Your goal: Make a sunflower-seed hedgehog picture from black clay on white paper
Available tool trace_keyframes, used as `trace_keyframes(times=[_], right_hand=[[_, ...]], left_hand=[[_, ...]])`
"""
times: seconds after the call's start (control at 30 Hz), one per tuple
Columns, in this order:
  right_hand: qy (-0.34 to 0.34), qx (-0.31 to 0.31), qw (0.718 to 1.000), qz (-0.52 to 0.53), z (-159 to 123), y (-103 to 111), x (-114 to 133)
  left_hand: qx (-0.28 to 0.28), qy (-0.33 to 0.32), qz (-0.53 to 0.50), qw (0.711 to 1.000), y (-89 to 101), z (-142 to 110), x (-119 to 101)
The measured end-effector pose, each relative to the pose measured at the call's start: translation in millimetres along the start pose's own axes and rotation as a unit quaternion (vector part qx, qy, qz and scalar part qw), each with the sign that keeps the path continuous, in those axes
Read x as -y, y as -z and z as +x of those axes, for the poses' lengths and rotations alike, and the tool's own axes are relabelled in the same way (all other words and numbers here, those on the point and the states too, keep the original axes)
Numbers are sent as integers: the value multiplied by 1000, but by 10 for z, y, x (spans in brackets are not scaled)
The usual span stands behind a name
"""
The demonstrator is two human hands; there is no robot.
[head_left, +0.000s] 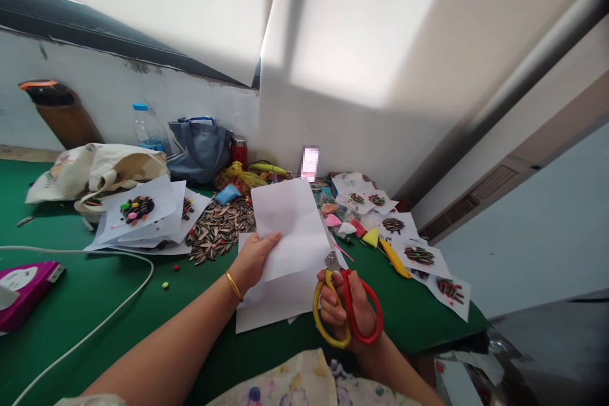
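Note:
A plain white sheet of paper (292, 222) is pinched at its left edge by my left hand (254, 260), thumb on top. My right hand (349, 307) grips scissors (371, 295) with one yellow and one red handle. The scissor blades meet the lower right edge of the sheet; how far they are apart is hard to see. Beneath the held sheet, more white paper (266, 307) lies on the green table (204, 342). A heap of striped sunflower seeds (221, 225) spreads just beyond my left hand.
Sheets with seed pictures (143, 209) are stacked at left, and others (421, 257) lie at right. Coloured clay lumps (359, 228) sit near a yellow tube-like object (394, 259). A phone (309, 163), blue bag (202, 149) and bottle (147, 130) stand behind. A white cable (118, 304) crosses left.

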State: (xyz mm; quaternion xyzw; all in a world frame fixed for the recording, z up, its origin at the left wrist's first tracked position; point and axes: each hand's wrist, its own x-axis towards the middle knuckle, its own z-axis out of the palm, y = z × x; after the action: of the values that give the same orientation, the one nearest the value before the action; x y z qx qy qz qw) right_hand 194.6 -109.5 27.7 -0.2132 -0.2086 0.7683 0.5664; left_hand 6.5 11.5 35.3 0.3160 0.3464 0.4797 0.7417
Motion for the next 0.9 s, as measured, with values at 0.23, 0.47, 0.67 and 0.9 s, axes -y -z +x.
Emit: trace_keyframes(times=[0.23,0.47,0.67,0.9], right_hand=[[2,4,1000,-4,-18,2,12],[-4,19,1000,-6,-19,27,-1],[-18,19,1000,-10,-42,-18,3],[2,20,1000,-4,-19,-47,25]], left_hand=[[-10,-7,14,1000,10,7,8],[-14,-7,49,999,32,23,10],[-11,-14,61,998,31,30,33],[19,-18,93,995,48,37,82]])
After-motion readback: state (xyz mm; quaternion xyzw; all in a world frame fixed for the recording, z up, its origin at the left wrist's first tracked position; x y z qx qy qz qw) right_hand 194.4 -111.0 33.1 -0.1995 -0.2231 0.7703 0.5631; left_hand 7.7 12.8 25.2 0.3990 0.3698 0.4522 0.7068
